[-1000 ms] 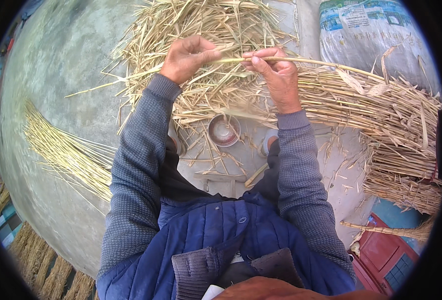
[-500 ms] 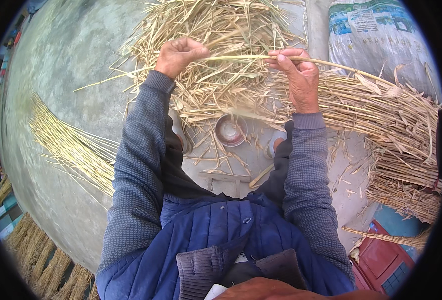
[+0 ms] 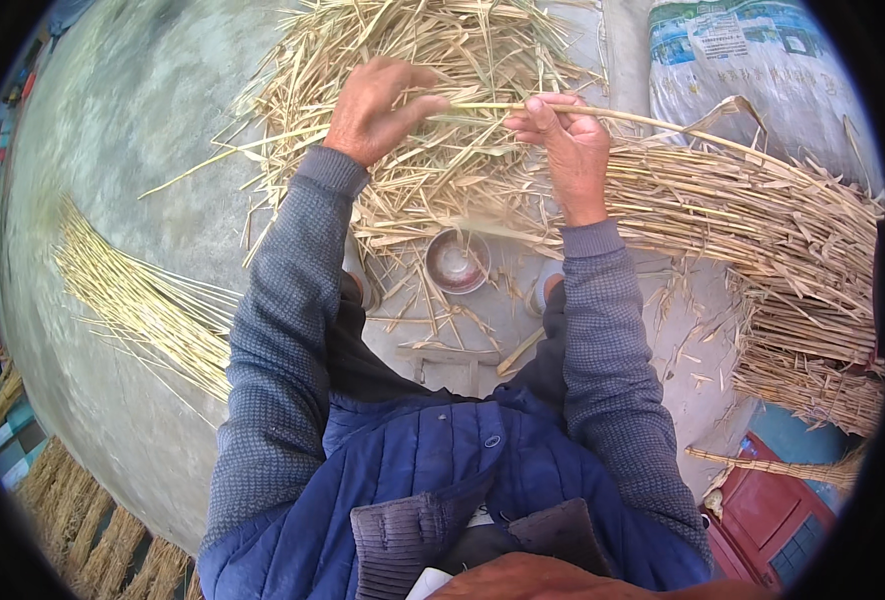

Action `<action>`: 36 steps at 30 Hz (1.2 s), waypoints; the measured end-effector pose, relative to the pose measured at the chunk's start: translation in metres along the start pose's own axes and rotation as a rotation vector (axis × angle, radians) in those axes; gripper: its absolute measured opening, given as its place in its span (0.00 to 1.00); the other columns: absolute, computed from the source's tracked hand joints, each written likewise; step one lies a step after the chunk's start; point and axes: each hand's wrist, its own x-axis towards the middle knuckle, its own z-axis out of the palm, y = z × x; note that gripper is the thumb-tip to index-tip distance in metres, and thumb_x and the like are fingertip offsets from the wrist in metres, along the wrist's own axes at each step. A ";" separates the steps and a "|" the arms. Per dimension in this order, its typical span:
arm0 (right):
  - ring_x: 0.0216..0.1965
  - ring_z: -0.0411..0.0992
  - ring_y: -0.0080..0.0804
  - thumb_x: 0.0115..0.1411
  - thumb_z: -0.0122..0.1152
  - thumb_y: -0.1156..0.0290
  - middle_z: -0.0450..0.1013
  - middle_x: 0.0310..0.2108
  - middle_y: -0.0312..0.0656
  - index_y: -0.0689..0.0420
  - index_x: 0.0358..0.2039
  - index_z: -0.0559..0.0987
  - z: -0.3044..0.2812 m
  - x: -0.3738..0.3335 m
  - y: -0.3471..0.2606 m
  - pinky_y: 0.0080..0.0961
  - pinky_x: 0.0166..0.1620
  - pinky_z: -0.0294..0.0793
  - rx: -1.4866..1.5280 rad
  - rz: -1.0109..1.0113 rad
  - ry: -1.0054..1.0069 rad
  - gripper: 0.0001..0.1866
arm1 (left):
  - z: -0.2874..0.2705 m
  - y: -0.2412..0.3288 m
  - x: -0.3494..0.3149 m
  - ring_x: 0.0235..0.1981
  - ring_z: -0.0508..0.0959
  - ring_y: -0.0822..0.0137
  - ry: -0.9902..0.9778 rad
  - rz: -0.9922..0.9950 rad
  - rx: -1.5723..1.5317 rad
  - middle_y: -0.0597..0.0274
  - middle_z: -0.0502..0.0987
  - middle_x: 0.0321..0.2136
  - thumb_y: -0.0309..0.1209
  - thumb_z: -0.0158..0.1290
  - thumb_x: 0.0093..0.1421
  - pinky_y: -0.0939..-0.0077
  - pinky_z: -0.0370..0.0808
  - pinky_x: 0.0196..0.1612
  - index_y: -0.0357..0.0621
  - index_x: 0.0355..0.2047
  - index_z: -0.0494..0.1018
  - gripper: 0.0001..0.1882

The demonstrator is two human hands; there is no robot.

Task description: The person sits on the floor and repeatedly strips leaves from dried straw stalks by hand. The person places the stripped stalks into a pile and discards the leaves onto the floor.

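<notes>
One long, thin dry stalk [image 3: 652,122] stretches across in front of me, bowing down to the right over a bundle. My right hand [image 3: 570,150] pinches it between thumb and fingers, the other fingers curled. To its left, my left hand [image 3: 377,108] is at the same stalk, its thumb and forefinger apart around the greenish part; its remaining fingers are hidden. A thin length of stalk sticks out leftward beyond that wrist. Beneath both hands spreads a heap of dry leaves and husks [image 3: 442,180].
A bundle of straw-coloured stalks [image 3: 722,215] lies at the right, below a white and blue sack [image 3: 752,85]. Thinner yellowish stalks [image 3: 147,305] lie at the left. Between my feet sits a small round bowl [image 3: 457,262]. A red plastic item [image 3: 774,505] is at the lower right.
My left hand has shifted right along the stalk, its thumb and forefinger parting from a pinch. My right hand has moved slightly left, still pinching, so the hands are closer together.
</notes>
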 end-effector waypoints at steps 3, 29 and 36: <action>0.35 0.82 0.31 0.64 0.66 0.65 0.80 0.36 0.46 0.64 0.42 0.76 0.015 -0.002 0.007 0.21 0.38 0.82 0.001 0.038 -0.084 0.14 | 0.021 0.031 0.012 0.36 0.79 0.59 -0.004 0.205 0.015 0.61 0.81 0.30 0.35 0.67 0.52 0.63 0.74 0.40 0.44 0.34 0.81 0.12; 0.37 0.82 0.33 0.68 0.59 0.70 0.79 0.36 0.48 0.65 0.43 0.75 0.000 -0.012 0.003 0.21 0.38 0.83 0.177 0.112 0.010 0.11 | 0.005 0.030 0.019 0.33 0.83 0.70 0.070 -0.616 -0.777 0.60 0.84 0.29 0.34 0.66 0.58 0.74 0.80 0.40 0.40 0.34 0.81 0.10; 0.39 0.81 0.36 0.67 0.58 0.72 0.79 0.37 0.50 0.66 0.45 0.74 -0.023 -0.007 0.010 0.24 0.42 0.83 0.080 0.186 0.050 0.11 | -0.071 -0.052 0.003 0.37 0.84 0.71 0.649 -0.542 -0.682 0.58 0.84 0.33 0.31 0.63 0.62 0.77 0.77 0.49 0.36 0.39 0.78 0.11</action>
